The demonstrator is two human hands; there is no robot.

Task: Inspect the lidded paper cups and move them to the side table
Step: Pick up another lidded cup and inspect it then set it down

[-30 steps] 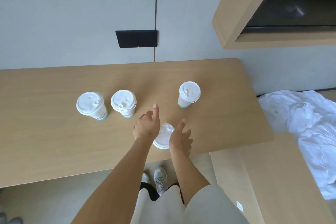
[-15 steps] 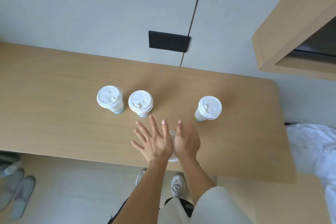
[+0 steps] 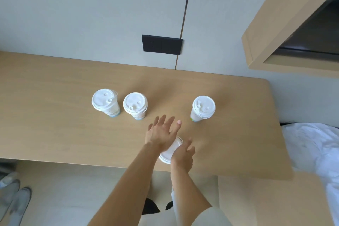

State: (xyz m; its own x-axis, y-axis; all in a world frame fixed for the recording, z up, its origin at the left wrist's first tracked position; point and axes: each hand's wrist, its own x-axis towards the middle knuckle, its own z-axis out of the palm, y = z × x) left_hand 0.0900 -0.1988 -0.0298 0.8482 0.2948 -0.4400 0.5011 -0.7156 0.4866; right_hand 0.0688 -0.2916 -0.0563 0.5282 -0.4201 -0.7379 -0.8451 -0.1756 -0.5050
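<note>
Three white-lidded paper cups stand upright on the wooden desk: a left cup, a middle cup close beside it, and a right cup standing apart. A fourth lidded cup is near the desk's front edge, between my hands and mostly hidden by them. My left hand lies with spread fingers over the left part of its lid. My right hand curls around its near right side.
A lower wooden side table adjoins the desk at the bottom right, beside a bed with rumpled white sheets. A wooden wall cabinet overhangs the upper right. A black switch panel is on the wall. Slippers lie on the floor.
My view has swung from right to left, so the desk's left part shows. My left hand spread its fingers and slid over the cup's lid; my right hand stays at the cup's side.
</note>
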